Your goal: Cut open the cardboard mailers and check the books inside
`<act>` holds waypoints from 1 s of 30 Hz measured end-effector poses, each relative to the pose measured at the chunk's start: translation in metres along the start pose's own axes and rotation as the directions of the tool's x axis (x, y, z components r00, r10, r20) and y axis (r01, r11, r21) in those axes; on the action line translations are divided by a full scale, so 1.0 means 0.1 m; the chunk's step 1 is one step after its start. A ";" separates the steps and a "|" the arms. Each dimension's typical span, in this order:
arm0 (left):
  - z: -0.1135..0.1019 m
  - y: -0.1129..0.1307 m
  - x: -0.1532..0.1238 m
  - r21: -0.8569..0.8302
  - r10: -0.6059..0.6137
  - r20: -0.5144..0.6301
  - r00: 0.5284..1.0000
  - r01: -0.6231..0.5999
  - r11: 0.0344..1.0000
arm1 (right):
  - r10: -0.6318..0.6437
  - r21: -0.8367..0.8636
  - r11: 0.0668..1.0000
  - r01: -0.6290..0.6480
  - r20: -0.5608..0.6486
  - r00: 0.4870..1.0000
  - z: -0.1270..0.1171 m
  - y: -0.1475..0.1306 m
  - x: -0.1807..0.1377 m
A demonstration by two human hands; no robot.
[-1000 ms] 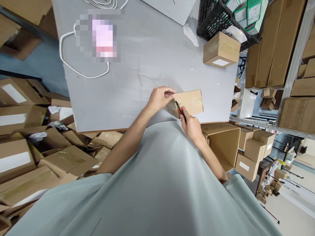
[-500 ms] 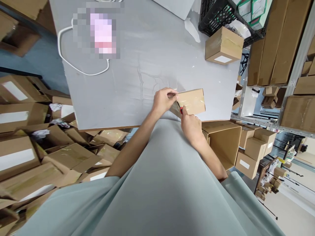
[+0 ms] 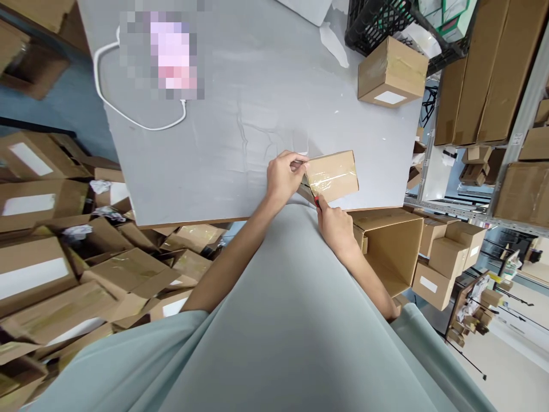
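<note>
A small cardboard box [image 3: 334, 174] with shiny clear tape over its top lies near the front edge of the table. My left hand [image 3: 284, 174] is closed on its left end, with thumb and fingers pinching the far corner. In my right hand [image 3: 337, 226] is a box cutter [image 3: 317, 201], red and dark, most of it covered by the fingers. Its thin dark tip meets the box's left edge at the near side. How deep the blade sits cannot be made out.
A taped cardboard box [image 3: 392, 71] stands at the table's right, beside a black plastic crate [image 3: 377, 28]. A white cable [image 3: 141, 123] curves across the left of the grey table [image 3: 214, 166]. Opened cartons [image 3: 124, 272] pile up left below; a large open carton [image 3: 392, 252] sits right below.
My right hand has drawn the box cutter slightly toward me along the box's left edge. The left hand keeps its hold, and the whole view has shifted a little.
</note>
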State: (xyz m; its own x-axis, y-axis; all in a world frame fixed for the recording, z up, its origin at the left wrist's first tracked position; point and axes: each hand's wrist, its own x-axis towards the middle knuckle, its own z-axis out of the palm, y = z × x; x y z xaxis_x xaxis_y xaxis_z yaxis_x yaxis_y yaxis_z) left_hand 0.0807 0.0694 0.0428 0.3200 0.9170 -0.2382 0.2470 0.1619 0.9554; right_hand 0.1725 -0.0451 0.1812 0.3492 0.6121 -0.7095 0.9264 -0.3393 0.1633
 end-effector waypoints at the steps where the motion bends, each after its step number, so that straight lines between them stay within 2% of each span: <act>1: 0.00 0.00 0.00 0.001 -0.002 -0.003 1.000 0.002 1.000 | -0.001 0.006 1.000 0.001 0.008 1.000 0.00 0.02 -0.03; 6: -0.04 -0.02 0.03 0.012 -0.002 0.002 1.000 0.002 1.000 | -0.007 0.072 0.997 0.006 0.014 1.000 0.06 0.25 -0.34; 9: -0.07 0.01 0.02 0.082 0.026 0.021 0.999 -0.028 0.996 | 0.020 0.179 0.984 -0.001 -0.103 0.994 0.15 0.50 -0.46; 12: -0.01 0.11 -0.01 0.196 0.085 -0.017 0.996 -0.080 0.977 | 0.104 0.300 0.954 -0.029 -0.237 0.966 0.22 0.78 -0.35; 14: 0.12 0.22 -0.01 0.267 0.152 -0.026 0.988 -0.140 0.953 | 0.163 0.373 0.927 -0.048 -0.283 0.945 0.22 0.93 -0.20; 17: 0.43 0.39 0.02 0.345 0.246 0.044 0.968 -0.246 0.906 | 0.220 0.440 0.895 -0.068 -0.305 0.927 0.17 1.12 0.04; 22: 0.95 0.48 0.16 0.415 0.311 0.147 0.939 -0.344 0.842 | 0.209 0.460 0.886 -0.050 -0.301 0.931 0.11 1.28 0.28; 25: 1.08 0.41 0.21 0.431 0.322 0.140 0.936 -0.350 0.832 | 0.165 0.440 0.898 -0.019 -0.295 0.941 0.11 1.30 0.38; 30: 1.09 0.31 0.21 0.446 0.347 0.103 0.932 -0.355 0.821 | 0.107 0.394 0.919 0.009 -0.270 0.957 0.06 1.23 0.57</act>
State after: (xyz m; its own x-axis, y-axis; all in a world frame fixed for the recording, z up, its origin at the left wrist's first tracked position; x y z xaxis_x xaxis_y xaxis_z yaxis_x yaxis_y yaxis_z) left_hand 0.1942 0.0537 0.0483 0.4783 0.8734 0.0919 0.4974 -0.3557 0.7912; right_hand 0.3058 -0.0563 0.1575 0.4709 0.7423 -0.4768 0.7988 -0.5881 -0.1266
